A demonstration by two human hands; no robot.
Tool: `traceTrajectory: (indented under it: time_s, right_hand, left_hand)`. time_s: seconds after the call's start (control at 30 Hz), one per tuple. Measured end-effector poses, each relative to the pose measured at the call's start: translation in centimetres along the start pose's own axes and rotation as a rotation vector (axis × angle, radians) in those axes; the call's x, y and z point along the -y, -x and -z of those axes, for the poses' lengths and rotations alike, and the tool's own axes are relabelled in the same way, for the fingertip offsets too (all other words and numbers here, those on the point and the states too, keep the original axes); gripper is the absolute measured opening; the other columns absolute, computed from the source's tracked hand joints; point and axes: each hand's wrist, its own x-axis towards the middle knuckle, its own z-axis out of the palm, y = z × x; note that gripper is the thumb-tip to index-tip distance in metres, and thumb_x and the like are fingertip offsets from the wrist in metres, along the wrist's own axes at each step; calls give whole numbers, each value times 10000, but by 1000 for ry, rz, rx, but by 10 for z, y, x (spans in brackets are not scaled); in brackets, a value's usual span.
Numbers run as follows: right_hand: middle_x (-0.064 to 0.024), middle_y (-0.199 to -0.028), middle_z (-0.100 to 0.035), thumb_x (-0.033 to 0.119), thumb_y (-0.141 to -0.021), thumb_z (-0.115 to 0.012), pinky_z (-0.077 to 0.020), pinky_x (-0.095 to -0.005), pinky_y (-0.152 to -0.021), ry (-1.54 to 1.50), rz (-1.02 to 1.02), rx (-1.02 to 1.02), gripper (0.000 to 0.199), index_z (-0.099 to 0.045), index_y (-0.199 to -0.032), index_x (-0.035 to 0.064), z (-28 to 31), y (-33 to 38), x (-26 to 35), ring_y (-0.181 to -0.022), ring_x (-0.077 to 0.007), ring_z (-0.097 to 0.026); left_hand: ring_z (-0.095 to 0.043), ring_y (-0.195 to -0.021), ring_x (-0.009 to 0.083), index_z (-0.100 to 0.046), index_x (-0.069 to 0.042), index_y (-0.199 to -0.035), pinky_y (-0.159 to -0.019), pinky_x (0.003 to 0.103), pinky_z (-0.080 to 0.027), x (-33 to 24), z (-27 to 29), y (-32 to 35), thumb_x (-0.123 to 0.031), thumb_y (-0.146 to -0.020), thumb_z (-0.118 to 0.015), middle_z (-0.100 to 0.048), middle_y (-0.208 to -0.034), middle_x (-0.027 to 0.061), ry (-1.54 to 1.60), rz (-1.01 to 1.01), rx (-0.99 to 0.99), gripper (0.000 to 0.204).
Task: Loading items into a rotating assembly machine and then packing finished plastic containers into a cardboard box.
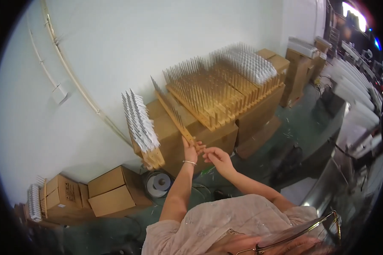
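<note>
Strip [182, 128] of smooth wood, bristling with thin grey pins [157, 87], gripped in left hand [192, 148]; right hand [220, 160] half-curled beside it, contents indeterminable.

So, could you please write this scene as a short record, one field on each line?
Left hand: holds the near end of a wooden strip with thin pins
Right hand: close beside the left hand, fingers curled; contact with the strip unclear
Left of strip: white pieces on pins
Right of strip: rows of bare pins, then more white pieces
Underneath: cardboard boxes
</note>
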Motion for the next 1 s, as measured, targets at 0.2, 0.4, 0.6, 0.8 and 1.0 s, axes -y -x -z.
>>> traceTrajectory:
  time_s: [0.2, 0.4, 0.6, 0.8, 1.0]
  right_hand:
    - [-44, -848, -560, 39, -846, -448, -440, -214, -685, 154, -58, 312, 164, -526, -983, -8, -13, -80, -20, -743, -105, -540]
    - [-85, -745, -546, 121, -756, -571, -457, -278, -569, 510, 104, 775, 244, -540, -979, 27, -91, -128, -46, -657, -174, -568]
    - [-109, -754, -534, 234, -733, -575, -452, -369, -566, 806, 432, 805, 199, -532, -800, 51, -127, -124, -101, -679, -295, -549]
    - [-109, -741, -521, 211, -739, -561, -436, -374, -575, 786, 388, 612, 175, -521, -748, 41, -70, -135, -79, -675, -305, -536]
    - [-111, -744, -529, 214, -750, -562, -434, -376, -586, 931, 382, 494, 179, -522, -760, 40, -62, -89, -72, -687, -308, -534]
  left_hand:
    - [-534, -939, 261, -22, -272, -1337, -769, 400, -457, 3, -54, -61, -300, -893, -391, -451, -1156, 117, -61, 49, -56, 578]
    - [-508, -994, 253, -80, -187, -1333, -865, 398, -398, 3, 13, -49, -288, -875, -439, -452, -1157, 100, -6, 266, 99, 591]
    - [-437, -1089, 237, -286, -111, -1265, -913, 387, -351, 53, 177, 57, -333, -846, -447, -462, -1146, 108, -713, -132, -190, 501]
    - [-493, -956, 183, -449, -88, -1114, -839, 356, -393, -41, 91, 48, -389, -839, -456, -535, -1008, 55, 511, 193, -90, 407]
    - [-528, -752, 152, -493, -59, -936, -672, 276, -433, -22, 94, 11, -428, -854, -415, -523, -811, 35, 313, 44, -107, 386]
